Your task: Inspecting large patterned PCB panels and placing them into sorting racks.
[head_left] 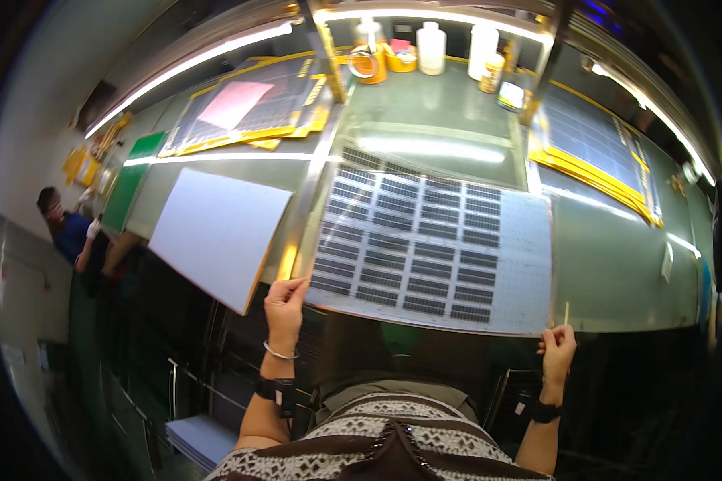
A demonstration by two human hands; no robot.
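A pale panel with rows of black rectangular blocks (525, 264) lies on the green-grey glass-like worktop (618, 280) in front of me. At its near left corner is my left hand (283, 317), closed, with thumb and fingertips pinching the corner. My right hand (557, 349) is beside the near right corner, its fingers closed. A thin yellowish stick (567, 313) stands up from that hand. Whether those fingers also touch the panel I cannot tell. To the left of the panel, a plain pale board (221, 232) juts over the worktop's near edge.
Yellow-edged dark grid frames (305, 96) lie far left; another stack (594, 152) lies right. White bottles (431, 50) and an orange container (367, 64) line the back. Metal posts (322, 56) rise between stations. Pale boards (196, 437) sit below left. Another person (72, 228) stands far left.
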